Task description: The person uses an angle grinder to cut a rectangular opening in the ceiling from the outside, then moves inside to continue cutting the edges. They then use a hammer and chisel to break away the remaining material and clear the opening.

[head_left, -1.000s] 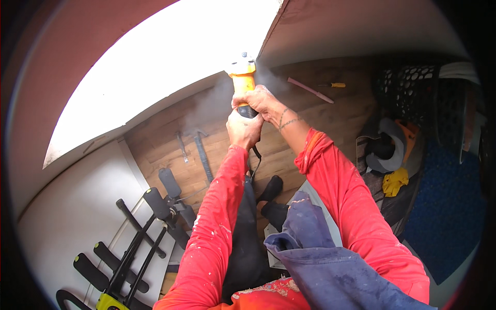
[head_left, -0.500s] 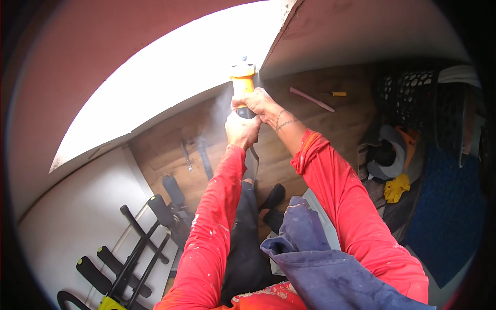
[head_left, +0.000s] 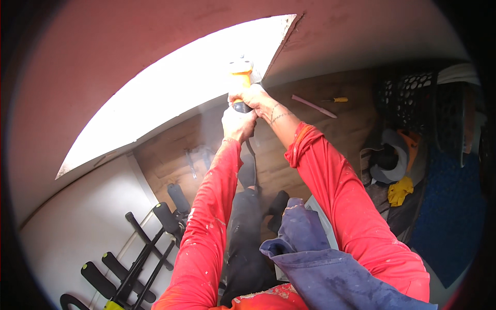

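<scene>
An angle grinder [head_left: 241, 79], yellow with a black rear grip, points away from me at the bright opening in the wall. My right hand [head_left: 254, 98] wraps its yellow body. Just behind, my left hand [head_left: 238, 124] is closed round the black rear end, touching the right one. Both arms are stretched out. The grinder's head meets the glare near the opening's right edge, so its disc and any contact cannot be made out. A cord [head_left: 250, 148] hangs down from under my hands. Pale dust drifts around the tool and below it.
Black exercise equipment with padded bars [head_left: 137, 253] stands at lower left. A pink strip [head_left: 313, 106] and a yellow-handled screwdriver [head_left: 338, 99] lie on the wood floor. At right are a black perforated basket [head_left: 408, 95], a yellow cloth [head_left: 400, 191] and a blue mat [head_left: 444, 217].
The view has tilted up slightly, showing more wall above the opening. Both hands still grip the grinder, whose head now sits against the bright opening. Dust beside it looks thinner.
</scene>
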### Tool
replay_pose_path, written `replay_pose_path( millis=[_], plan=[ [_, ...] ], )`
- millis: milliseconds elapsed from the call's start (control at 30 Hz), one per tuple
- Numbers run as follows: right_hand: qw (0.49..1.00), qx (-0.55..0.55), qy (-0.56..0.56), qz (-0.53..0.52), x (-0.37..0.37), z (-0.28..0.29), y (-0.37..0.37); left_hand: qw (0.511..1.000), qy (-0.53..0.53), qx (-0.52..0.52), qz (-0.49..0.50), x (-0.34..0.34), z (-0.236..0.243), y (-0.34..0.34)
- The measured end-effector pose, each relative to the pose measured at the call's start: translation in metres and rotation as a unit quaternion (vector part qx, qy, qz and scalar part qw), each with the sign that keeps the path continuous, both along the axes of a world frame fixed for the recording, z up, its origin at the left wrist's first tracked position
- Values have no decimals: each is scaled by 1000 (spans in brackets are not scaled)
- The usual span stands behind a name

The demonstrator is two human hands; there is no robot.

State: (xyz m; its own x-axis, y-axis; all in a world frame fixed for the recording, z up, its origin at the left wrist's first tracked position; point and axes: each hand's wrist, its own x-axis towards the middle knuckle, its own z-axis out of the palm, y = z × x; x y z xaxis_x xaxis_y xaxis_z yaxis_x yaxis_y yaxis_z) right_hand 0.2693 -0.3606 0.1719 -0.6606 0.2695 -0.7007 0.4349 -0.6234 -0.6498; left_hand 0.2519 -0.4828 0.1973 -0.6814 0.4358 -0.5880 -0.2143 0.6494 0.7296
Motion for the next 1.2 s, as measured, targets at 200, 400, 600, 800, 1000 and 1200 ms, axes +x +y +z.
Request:
replay_pose_path(
  millis=[200, 400, 600, 800, 1000, 1200],
  plan=[
    [999, 43, -29, -2, -21, -14, 5, 999, 17, -24, -25, -20, -14, 7],
    [999, 39, -31, 1, -36, -19, 15, 1000, -11, -5, -26, -36, -15, 14],
    [995, 73, -71, -1, -51, -22, 20, 995, 87, 49, -8, -45, -30, 15],
    [993, 104, -59, 10, -62, -21, 27, 994, 57, 92, -31, -63, -49, 22],
    [998, 50, -33, -16, -70, -22, 30, 987, 46, 154, -9, -67, -41, 26],
    [996, 71, -58, -3, -54, -27, 24, 999, 3, 22, -27, -57, -33, 18]
  ],
)
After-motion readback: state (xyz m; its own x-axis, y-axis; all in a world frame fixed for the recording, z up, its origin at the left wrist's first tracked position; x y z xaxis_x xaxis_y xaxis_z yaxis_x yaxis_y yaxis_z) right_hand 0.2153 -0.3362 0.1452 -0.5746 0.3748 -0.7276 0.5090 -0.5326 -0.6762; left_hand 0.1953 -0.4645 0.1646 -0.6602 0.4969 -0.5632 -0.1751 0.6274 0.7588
